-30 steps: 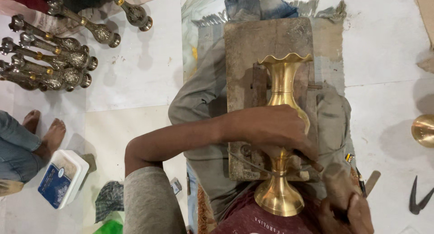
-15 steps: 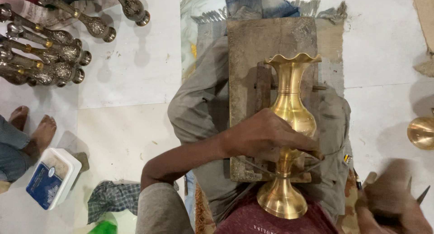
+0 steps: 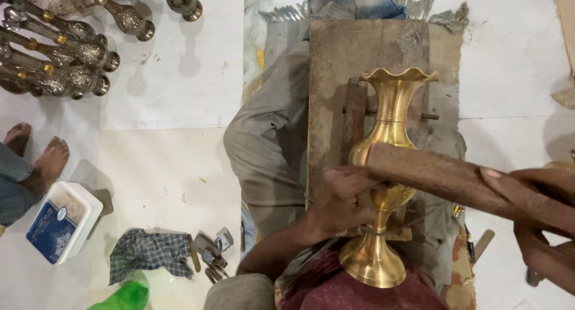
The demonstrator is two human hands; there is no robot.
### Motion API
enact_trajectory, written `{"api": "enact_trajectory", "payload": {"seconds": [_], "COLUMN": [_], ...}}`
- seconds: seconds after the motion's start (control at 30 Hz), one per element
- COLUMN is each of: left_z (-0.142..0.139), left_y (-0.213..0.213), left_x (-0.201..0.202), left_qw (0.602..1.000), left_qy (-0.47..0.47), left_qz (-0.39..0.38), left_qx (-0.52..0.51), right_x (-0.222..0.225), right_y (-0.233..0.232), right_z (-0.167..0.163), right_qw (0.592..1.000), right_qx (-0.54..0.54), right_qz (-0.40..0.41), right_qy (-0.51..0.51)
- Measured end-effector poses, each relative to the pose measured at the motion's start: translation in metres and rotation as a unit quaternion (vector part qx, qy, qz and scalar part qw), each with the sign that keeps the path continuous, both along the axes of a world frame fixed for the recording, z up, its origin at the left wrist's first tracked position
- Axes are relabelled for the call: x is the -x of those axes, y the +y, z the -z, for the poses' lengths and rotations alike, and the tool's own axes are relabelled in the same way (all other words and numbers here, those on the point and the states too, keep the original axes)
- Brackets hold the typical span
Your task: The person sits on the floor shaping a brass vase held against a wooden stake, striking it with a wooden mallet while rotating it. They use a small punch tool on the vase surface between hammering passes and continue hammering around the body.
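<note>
**Brass vase braced on a wooden block, wooden stick laid across its belly**

The brass vase (image 3: 389, 166) lies along a worn wooden board (image 3: 365, 52) that rests over the seated person's lap, its fluted mouth pointing away and its round foot close to the body. Lying lengthwise like this, the vase is supported by the board and by a small wooden block (image 3: 353, 121) just beside its neck, which seems to keep it from rolling.

The left hand (image 3: 341, 199) is closed against the lower belly of the vase, fingers curled and pressed to the metal; whether they also pinch a small tool there cannot be told. This grip appears to pin the vase to the board so it stays put.

The right hand (image 3: 542, 217) is wrapped shut around one end of a thick wooden stick (image 3: 431, 172), whose other end reaches across the vase's belly right at the left fingers. Held by its far end, the stick gets a long swing or lever arm.

Off to the left on the tiled floor (image 3: 168, 166) lie a row of darker patterned metal vases (image 3: 66, 58), a white tub (image 3: 57, 220), a checked cloth (image 3: 150, 253) and small metal tools (image 3: 209, 259), near another person's bare feet (image 3: 39, 157).
</note>
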State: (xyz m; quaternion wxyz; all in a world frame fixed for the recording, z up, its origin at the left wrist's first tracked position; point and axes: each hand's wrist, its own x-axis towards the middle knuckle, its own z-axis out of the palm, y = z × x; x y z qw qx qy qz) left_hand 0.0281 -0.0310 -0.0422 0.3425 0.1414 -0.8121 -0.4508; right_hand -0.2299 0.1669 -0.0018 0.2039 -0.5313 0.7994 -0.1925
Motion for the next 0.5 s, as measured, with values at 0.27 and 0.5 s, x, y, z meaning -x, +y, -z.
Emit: {"api": "enact_trajectory", "payload": {"seconds": [0.27,0.5], "left_z": [0.010,0.034], "left_y": [0.035,0.007], "left_x": [0.005,0.003], "left_qw": [0.976,0.902], "left_qy": [0.061,0.220], "left_qz": [-0.194,-0.306], "left_qx": [-0.076,-0.212], "right_x": [-0.016,-0.016], "right_y": [-0.078,-0.098], "right_z": [-0.064,-0.065], "right_qw": [0.989,0.988], "right_qx": [0.060,-0.130], "right_qz": [-0.133,-0.079], "right_qy": [-0.016,0.020]}}
